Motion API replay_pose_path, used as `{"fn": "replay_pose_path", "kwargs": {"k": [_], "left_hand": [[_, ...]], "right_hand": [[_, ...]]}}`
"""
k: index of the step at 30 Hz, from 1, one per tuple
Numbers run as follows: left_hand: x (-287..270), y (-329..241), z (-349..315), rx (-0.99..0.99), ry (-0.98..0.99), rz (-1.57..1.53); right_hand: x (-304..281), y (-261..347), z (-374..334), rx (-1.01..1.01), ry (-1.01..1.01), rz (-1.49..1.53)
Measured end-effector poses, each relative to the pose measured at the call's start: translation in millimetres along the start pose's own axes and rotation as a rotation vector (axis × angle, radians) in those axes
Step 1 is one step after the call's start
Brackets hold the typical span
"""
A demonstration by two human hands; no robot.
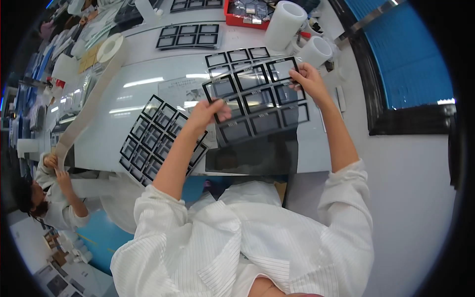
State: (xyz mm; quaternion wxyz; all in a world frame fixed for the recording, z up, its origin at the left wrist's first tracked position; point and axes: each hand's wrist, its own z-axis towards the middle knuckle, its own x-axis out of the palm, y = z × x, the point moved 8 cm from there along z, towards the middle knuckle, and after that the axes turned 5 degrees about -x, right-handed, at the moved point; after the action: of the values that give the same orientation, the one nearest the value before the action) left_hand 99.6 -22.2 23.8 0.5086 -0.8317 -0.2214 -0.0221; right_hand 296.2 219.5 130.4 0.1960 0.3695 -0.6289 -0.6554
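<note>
Between my two hands I hold up a clear sheet (255, 91) printed with a grid of black rectangular frames. My left hand (210, 115) pinches its left edge, thumb on top. At the upper right corner, my right hand (308, 81) grips it with thumb and fingers. A dark flat sheet (252, 159) lies below it at the table's front edge. Left of my left forearm rests a stack of similar framed sheets (156, 136), set at an angle and partly covered by that arm. Another framed sheet (216, 60) lies just beyond the held one, which partly hides it.
Farther back are more framed sheets (188, 36), a red bin (247, 19) of small parts and white film rolls (286, 21). To the left, a co-worker (59, 193) handles a long strip (91, 96) from a roll. A black-framed blue window (403, 64) stands at right.
</note>
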Motion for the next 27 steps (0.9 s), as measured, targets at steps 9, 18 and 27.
{"fn": "replay_pose_path", "kwargs": {"k": [9, 18, 27], "left_hand": [[-45.5, -57.9, 64.1, 0.355, -0.368, -0.139], [-53.2, -10.9, 85.9, 0.278, -0.71, 0.809], [-49.9, -17.3, 92.6, 0.174, -0.897, 1.177]], "right_hand": [[-13.4, -67.6, 106.8, -0.104, -0.011, 0.105], [8.6, -119.6, 113.9, -0.02, 0.172, -0.139], [3.5, -159.0, 127.6, 0.036, 0.036, -0.092]]}}
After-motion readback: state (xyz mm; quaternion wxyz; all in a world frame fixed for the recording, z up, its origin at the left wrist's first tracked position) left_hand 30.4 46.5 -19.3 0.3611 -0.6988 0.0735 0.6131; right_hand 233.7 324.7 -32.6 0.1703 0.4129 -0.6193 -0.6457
